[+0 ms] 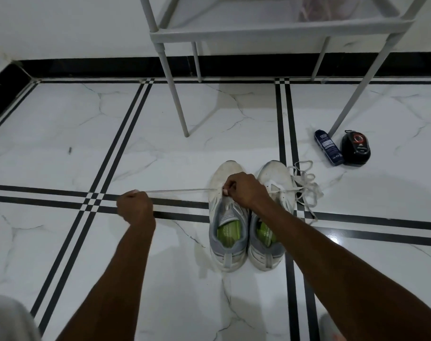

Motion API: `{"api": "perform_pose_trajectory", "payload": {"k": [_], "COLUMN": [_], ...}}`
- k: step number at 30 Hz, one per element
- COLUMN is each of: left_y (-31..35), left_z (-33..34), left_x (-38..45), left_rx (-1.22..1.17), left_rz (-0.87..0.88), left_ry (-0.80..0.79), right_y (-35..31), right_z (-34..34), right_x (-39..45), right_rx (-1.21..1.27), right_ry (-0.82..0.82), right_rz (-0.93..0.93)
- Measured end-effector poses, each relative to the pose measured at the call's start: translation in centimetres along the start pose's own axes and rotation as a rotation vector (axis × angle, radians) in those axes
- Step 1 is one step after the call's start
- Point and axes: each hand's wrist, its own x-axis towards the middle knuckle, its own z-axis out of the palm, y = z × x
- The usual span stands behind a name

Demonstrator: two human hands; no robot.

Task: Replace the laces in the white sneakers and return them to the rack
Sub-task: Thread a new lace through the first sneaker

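Observation:
Two white sneakers with grey collars and green insoles stand side by side on the floor, toes pointing away from me. My left hand [135, 207] grips a white lace [182, 190] and holds it taut out to the left of the left sneaker [228, 225]. My right hand [244, 190] rests on that sneaker's eyelets and pinches the lace there. The right sneaker [273, 217] has its lace [305, 185] lying loose in a tangle on the floor to its right. The grey rack [271, 33] stands behind the shoes.
A dark blue bottle [328, 150] lies on the floor beside a black round case [355, 147], near the rack's right front leg [352, 99]. The rack's left front leg [175, 89] stands behind the sneakers. The white marble floor has black stripes.

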Motion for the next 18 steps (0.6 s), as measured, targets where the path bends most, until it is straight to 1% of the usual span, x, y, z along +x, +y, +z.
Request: {"api": "perform_pose_trajectory", "payload": {"k": [1, 2, 4, 5, 7, 8, 9, 10, 11, 12, 13, 14, 15, 16, 17, 18], "left_y": [-0.3, -0.6, -1.5, -1.6, -1.6, -1.6, -1.5, -1.2, -0.7, -0.9, -0.7, -0.5, -0.2, 0.0, 0.2, 0.4], "left_z": [0.1, 0.6, 2.9, 4.0, 5.6, 6.1, 6.3, 6.2, 5.9, 5.5, 4.5, 3.4, 2.3, 1.1, 0.2, -0.2], "left_x": [-0.3, -1.0, -2.6, -3.2, -4.5, -5.1, -5.7, -6.1, -6.6, -5.9, -4.9, -3.0, -0.6, 1.6, 3.0, 3.0], "left_rx": [0.047, 0.126, 0.275, 0.331, 0.389, 0.384, 0.382, 0.395, 0.417, 0.418, 0.377, 0.275, 0.190, 0.163, 0.260, 0.386], "left_rz": [0.124, 0.296, 0.654, 0.748, 0.800, 0.799, 0.805, 0.799, 0.800, 0.780, 0.708, 0.580, 0.409, 0.221, 0.085, 0.037], "left_ry": [0.004, -0.025, -0.227, -0.350, -0.573, -0.623, -0.626, -0.599, -0.538, -0.462, -0.353, -0.207, -0.062, 0.051, 0.139, 0.187], "right_y": [-0.1, -0.3, -0.5, -0.5, -0.6, -0.6, -0.6, -0.5, -0.4, -0.3, -0.2, -0.1, -0.1, -0.1, -0.2, -0.3], "right_z": [0.0, 0.2, 0.2, 0.2, 0.3, 0.3, 0.3, 0.4, 0.4, 0.4, 0.4, 0.3, 0.1, 0.0, -0.1, -0.3], "right_x": [0.1, 0.1, 0.1, 0.1, 0.2, 0.2, 0.2, 0.2, 0.2, 0.1, 0.1, 0.1, 0.1, 0.0, 0.0, 0.0], "right_rx": [-0.015, -0.027, -0.040, -0.044, -0.055, -0.057, -0.056, -0.052, -0.046, -0.043, -0.045, -0.051, -0.055, -0.061, -0.074, -0.097], "right_ry": [-0.007, -0.007, -0.005, -0.006, -0.011, -0.012, -0.015, -0.017, -0.022, -0.031, -0.038, -0.041, -0.041, -0.042, -0.045, -0.057], "right_rz": [-0.004, -0.006, -0.009, -0.011, -0.017, -0.017, -0.019, -0.018, -0.012, -0.004, 0.002, 0.006, 0.006, -0.001, -0.013, -0.026]}}
